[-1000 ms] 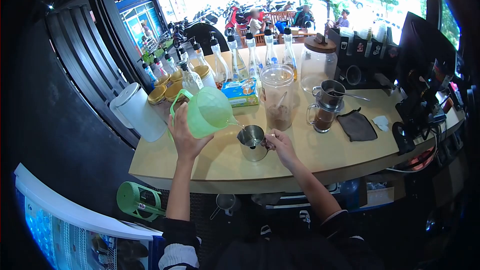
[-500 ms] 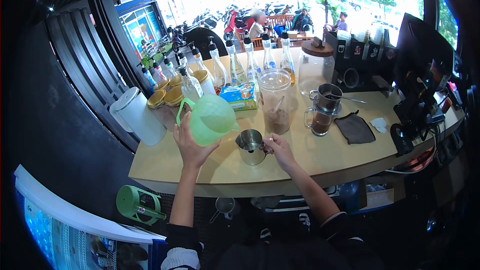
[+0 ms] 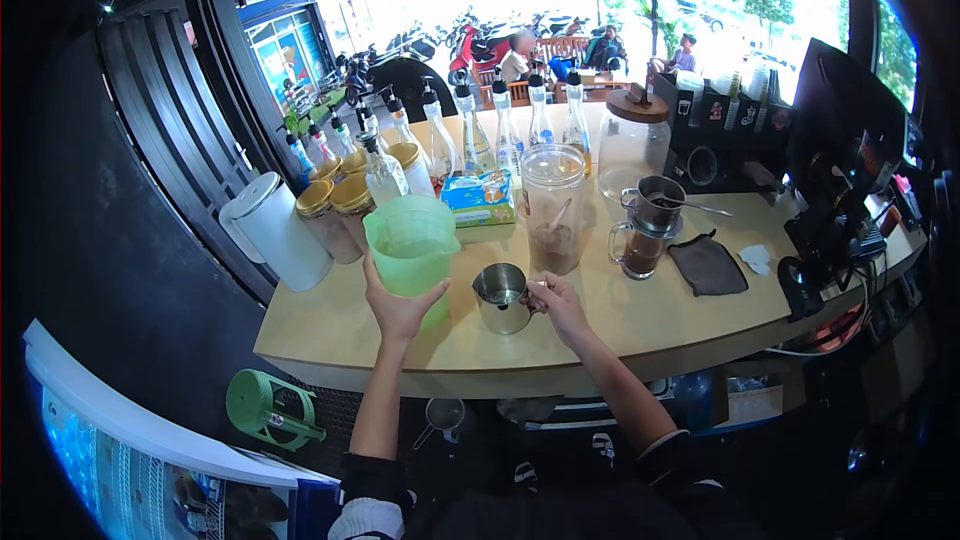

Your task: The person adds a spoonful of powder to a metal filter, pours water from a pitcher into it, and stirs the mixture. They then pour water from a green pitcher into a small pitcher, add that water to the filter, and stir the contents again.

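Note:
A translucent green plastic jug (image 3: 410, 245) is upright near the counter's left front, with my left hand (image 3: 398, 312) wrapped round its lower side. To its right stands a small steel pitcher (image 3: 503, 300), open at the top. My right hand (image 3: 556, 306) grips the pitcher's handle on the right side. Just behind the pitcher is a tall clear jar (image 3: 552, 212) with brown powder and a scoop inside. A metal drip filter (image 3: 657, 202) with a spoon sits on a glass mug (image 3: 641, 248) of dark liquid.
Pump bottles (image 3: 504, 130) line the back of the wooden counter (image 3: 330, 335). A tissue pack (image 3: 479, 199), gold-lidded jars (image 3: 350, 202) and a white pitcher (image 3: 280, 230) stand left. Right are a wooden-lidded jar (image 3: 634, 145), a dark cloth (image 3: 708, 263) and a monitor (image 3: 835, 120). People sit outside.
My left hand has turned the green jug from tilted toward the steel pitcher to upright and lowered it slightly. My right hand stays on the pitcher's handle.

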`<state>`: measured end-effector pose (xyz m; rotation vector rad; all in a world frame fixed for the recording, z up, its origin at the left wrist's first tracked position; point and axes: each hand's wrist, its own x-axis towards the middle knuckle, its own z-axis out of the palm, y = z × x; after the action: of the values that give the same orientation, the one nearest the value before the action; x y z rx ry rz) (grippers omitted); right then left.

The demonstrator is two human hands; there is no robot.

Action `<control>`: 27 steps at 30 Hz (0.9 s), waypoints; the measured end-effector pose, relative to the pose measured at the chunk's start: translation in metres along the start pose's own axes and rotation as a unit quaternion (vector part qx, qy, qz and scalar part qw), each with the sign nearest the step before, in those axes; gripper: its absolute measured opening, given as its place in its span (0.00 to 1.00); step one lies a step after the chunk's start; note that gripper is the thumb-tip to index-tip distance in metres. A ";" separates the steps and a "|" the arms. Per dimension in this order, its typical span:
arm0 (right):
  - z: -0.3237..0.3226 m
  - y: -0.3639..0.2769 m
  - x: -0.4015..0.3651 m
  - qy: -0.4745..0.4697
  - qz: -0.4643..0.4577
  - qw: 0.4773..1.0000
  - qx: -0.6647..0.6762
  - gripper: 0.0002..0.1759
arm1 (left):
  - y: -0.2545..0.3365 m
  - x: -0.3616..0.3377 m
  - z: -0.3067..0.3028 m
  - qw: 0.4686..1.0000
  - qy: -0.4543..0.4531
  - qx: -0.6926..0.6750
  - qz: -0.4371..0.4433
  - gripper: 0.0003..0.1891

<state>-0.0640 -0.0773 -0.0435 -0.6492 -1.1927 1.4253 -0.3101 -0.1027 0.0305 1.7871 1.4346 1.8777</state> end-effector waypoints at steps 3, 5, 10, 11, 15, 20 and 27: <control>0.000 0.000 -0.001 0.000 0.002 1.000 0.000 0.10 | -0.005 -0.004 0.003 1.000 0.009 -0.023 -0.003 0.51; 0.000 0.000 0.000 -0.002 0.002 1.000 -0.002 0.10 | -0.014 -0.006 0.004 0.999 0.021 -0.025 0.000 0.51; -0.001 0.001 0.000 -0.005 0.001 1.000 0.003 0.10 | -0.026 -0.008 0.004 0.998 0.031 -0.049 -0.009 0.50; -0.001 0.001 0.000 -0.005 0.005 1.000 -0.002 0.10 | -0.034 -0.009 0.005 0.997 0.040 -0.061 -0.009 0.50; -0.001 0.001 0.000 -0.007 -0.007 1.000 0.008 0.10 | -0.035 -0.011 0.005 0.994 0.047 -0.094 -0.014 0.49; -0.002 0.000 -0.001 -0.015 -0.007 1.000 0.006 0.09 | -0.034 -0.016 0.008 0.995 0.050 -0.081 -0.028 0.50; 0.000 -0.006 -0.005 0.008 -0.017 0.999 -0.035 0.10 | -0.046 -0.032 0.006 0.988 0.037 -0.130 -0.075 0.56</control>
<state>-0.0601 -0.0824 -0.0388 -0.6848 -1.2396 1.3516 -0.3178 -0.0978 -0.0256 1.4646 1.2407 1.9663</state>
